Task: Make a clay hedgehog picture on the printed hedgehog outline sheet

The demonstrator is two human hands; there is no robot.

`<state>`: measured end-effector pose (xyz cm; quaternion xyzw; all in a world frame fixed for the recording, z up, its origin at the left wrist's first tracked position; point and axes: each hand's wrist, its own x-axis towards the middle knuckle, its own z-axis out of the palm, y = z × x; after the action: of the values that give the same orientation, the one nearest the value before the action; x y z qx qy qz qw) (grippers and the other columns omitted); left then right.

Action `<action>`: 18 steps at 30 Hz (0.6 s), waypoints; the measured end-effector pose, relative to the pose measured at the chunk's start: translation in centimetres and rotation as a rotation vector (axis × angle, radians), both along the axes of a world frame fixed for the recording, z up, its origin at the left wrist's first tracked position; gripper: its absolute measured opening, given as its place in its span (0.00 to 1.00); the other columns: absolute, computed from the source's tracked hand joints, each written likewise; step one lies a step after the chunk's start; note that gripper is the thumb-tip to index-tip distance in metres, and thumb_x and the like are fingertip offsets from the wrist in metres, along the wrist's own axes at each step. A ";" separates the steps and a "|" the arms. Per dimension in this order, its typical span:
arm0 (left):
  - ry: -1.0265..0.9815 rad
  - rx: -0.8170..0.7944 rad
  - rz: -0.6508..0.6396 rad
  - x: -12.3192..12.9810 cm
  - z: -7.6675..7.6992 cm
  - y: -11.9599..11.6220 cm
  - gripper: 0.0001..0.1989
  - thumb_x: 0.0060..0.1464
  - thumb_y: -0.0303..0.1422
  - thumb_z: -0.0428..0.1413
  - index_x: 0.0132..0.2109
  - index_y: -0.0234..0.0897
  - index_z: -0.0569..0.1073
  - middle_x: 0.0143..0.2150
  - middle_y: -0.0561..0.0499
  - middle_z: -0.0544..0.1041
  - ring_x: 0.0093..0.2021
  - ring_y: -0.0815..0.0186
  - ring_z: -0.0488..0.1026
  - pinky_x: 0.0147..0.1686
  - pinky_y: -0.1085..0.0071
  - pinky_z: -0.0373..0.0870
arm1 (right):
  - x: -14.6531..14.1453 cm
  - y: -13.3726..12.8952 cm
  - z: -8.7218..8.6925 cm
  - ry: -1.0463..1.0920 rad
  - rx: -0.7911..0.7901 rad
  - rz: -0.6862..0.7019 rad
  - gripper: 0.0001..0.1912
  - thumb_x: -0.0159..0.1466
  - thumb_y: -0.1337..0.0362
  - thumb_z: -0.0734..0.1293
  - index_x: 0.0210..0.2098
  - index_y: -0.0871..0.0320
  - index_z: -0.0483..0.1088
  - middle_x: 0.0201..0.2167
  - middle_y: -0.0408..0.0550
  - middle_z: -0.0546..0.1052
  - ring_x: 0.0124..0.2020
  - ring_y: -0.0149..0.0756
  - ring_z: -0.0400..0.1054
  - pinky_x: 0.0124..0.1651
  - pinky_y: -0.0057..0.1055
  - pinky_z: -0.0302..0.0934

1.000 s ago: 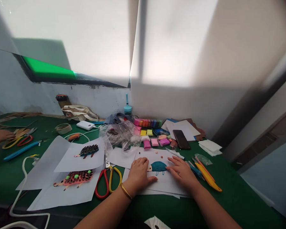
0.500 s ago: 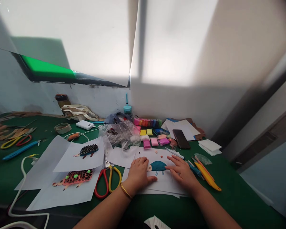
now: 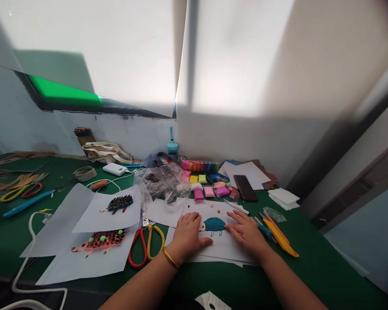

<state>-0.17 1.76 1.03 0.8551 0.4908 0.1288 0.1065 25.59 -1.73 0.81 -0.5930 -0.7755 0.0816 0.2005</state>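
Note:
A hedgehog-like figure with a flat blue clay body (image 3: 214, 224) and a pale head lies on a white sheet of paper (image 3: 228, 252). Two outlined legs show below its body. My left hand (image 3: 189, 236) rests flat on the paper, its fingers beside the figure's head and partly hiding it. Around its wrist is a gold bangle. My right hand (image 3: 247, 232) is on the other side, fingers apart, with a fingertip at the rear end of the blue body. Neither hand grips anything. Small clay bits (image 3: 215, 208) lie above the figure.
Red-and-yellow-handled scissors (image 3: 146, 243) lie left of my hands. Further left are sheets with a black-spined hedgehog (image 3: 120, 203) and a pink one (image 3: 105, 241). Behind are clay packets (image 3: 209, 192), plastic bags (image 3: 158, 183) and a phone (image 3: 245, 188). A yellow tool (image 3: 281, 239) lies right.
My hands and the blue figure hold nearly the same place. At the far left edge, a blurred shape that looks like a hand has gone from view.

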 end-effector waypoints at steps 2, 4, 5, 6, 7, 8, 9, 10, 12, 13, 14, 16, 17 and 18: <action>0.002 0.006 -0.001 0.0 -0.1 0.0 0.40 0.46 0.57 0.60 0.60 0.38 0.67 0.63 0.40 0.66 0.62 0.46 0.61 0.61 0.51 0.56 | 0.1 0.2 -0.2 0.000 -0.003 -0.009 0.18 0.67 0.58 0.58 0.44 0.43 0.79 0.61 0.41 0.69 0.66 0.52 0.55 0.63 0.57 0.51; 0.003 0.014 -0.005 0.0 -0.1 0.0 0.40 0.46 0.57 0.60 0.61 0.38 0.67 0.63 0.40 0.66 0.61 0.46 0.61 0.61 0.51 0.56 | 0.2 0.3 -0.3 0.012 0.006 -0.017 0.18 0.67 0.58 0.58 0.47 0.44 0.78 0.62 0.42 0.69 0.66 0.51 0.54 0.63 0.56 0.51; 0.003 0.016 -0.008 -0.1 -0.1 0.0 0.40 0.46 0.57 0.60 0.61 0.38 0.67 0.63 0.40 0.66 0.62 0.47 0.61 0.61 0.51 0.56 | 0.2 0.4 -0.3 0.016 0.007 -0.016 0.19 0.67 0.59 0.58 0.48 0.44 0.77 0.62 0.42 0.69 0.66 0.50 0.54 0.64 0.55 0.51; 0.003 0.018 -0.011 -0.1 -0.1 -0.1 0.41 0.47 0.57 0.60 0.61 0.38 0.67 0.63 0.40 0.66 0.62 0.47 0.61 0.61 0.51 0.56 | 0.2 0.4 -0.4 0.016 0.001 -0.012 0.19 0.67 0.59 0.58 0.49 0.44 0.77 0.62 0.42 0.68 0.66 0.50 0.54 0.64 0.55 0.51; 0.003 0.019 -0.014 -0.1 0.0 -0.1 0.41 0.47 0.57 0.60 0.61 0.38 0.66 0.63 0.40 0.66 0.62 0.47 0.61 0.61 0.51 0.56 | 0.2 0.5 -0.4 0.013 -0.011 -0.010 0.19 0.67 0.58 0.58 0.49 0.44 0.77 0.62 0.41 0.68 0.66 0.50 0.54 0.64 0.56 0.51; 0.002 0.020 -0.014 -0.1 0.0 -0.1 0.41 0.47 0.57 0.61 0.61 0.38 0.66 0.63 0.40 0.66 0.62 0.47 0.61 0.61 0.51 0.56 | 0.2 0.5 -0.5 0.007 -0.023 -0.010 0.19 0.67 0.58 0.58 0.49 0.43 0.77 0.62 0.41 0.68 0.66 0.51 0.54 0.63 0.57 0.50; 0.001 0.020 -0.013 -0.1 0.0 -0.1 0.41 0.46 0.57 0.61 0.61 0.38 0.67 0.62 0.40 0.66 0.62 0.47 0.61 0.61 0.52 0.56 | 0.2 0.5 -0.5 0.003 -0.032 -0.012 0.19 0.67 0.58 0.57 0.48 0.44 0.78 0.62 0.41 0.68 0.66 0.51 0.54 0.63 0.57 0.50; 0.001 0.019 -0.011 -0.1 0.0 -0.1 0.41 0.46 0.57 0.61 0.61 0.38 0.67 0.62 0.40 0.66 0.61 0.46 0.61 0.61 0.52 0.56 | 0.2 0.6 -0.5 0.003 -0.035 -0.014 0.19 0.67 0.58 0.57 0.48 0.44 0.78 0.62 0.41 0.69 0.66 0.51 0.54 0.63 0.57 0.50; -0.001 0.022 -0.006 -0.1 -0.1 -0.1 0.41 0.45 0.57 0.61 0.61 0.38 0.67 0.62 0.40 0.66 0.61 0.46 0.61 0.61 0.52 0.57 | 0.2 0.6 -0.6 0.011 -0.025 -0.014 0.20 0.67 0.58 0.57 0.50 0.45 0.77 0.62 0.42 0.68 0.66 0.50 0.54 0.64 0.55 0.51; -0.001 0.023 -0.005 -0.1 -0.1 0.0 0.41 0.45 0.57 0.61 0.61 0.38 0.67 0.62 0.40 0.66 0.61 0.46 0.61 0.61 0.52 0.57 | 0.2 0.6 -0.6 0.014 -0.021 -0.012 0.20 0.67 0.58 0.57 0.50 0.45 0.76 0.62 0.42 0.68 0.66 0.50 0.54 0.64 0.55 0.51; -0.001 0.024 -0.006 -0.1 -0.1 0.0 0.41 0.45 0.57 0.61 0.61 0.38 0.67 0.62 0.40 0.66 0.61 0.46 0.61 0.61 0.52 0.56 | 0.2 0.6 -0.5 0.014 -0.022 -0.008 0.20 0.67 0.58 0.57 0.51 0.45 0.76 0.62 0.42 0.68 0.66 0.50 0.54 0.64 0.55 0.51; 0.003 0.022 -0.007 -0.1 -0.2 0.0 0.41 0.45 0.57 0.61 0.61 0.38 0.67 0.63 0.40 0.66 0.62 0.46 0.61 0.62 0.51 0.55 | 0.1 0.6 -0.5 0.008 -0.037 -0.005 0.19 0.67 0.58 0.57 0.50 0.44 0.76 0.62 0.41 0.68 0.66 0.50 0.54 0.64 0.56 0.50; 0.005 0.019 -0.006 -0.1 -0.2 0.1 0.41 0.45 0.57 0.61 0.61 0.38 0.67 0.63 0.40 0.66 0.62 0.46 0.61 0.62 0.51 0.55 | 0.0 0.6 -0.4 0.006 -0.045 -0.005 0.19 0.67 0.58 0.57 0.50 0.44 0.76 0.62 0.41 0.68 0.66 0.50 0.54 0.64 0.56 0.50; 0.006 0.017 -0.003 -0.1 -0.2 0.1 0.42 0.45 0.57 0.62 0.61 0.38 0.67 0.63 0.40 0.66 0.62 0.46 0.61 0.62 0.51 0.55 | -0.1 0.6 -0.4 0.004 -0.050 -0.006 0.20 0.67 0.58 0.57 0.51 0.44 0.76 0.63 0.41 0.68 0.66 0.50 0.54 0.64 0.55 0.50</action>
<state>-0.26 1.81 0.80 0.8572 0.4886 0.1300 0.0981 25.49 -1.09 0.44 -0.6000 -0.7710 0.1014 0.1876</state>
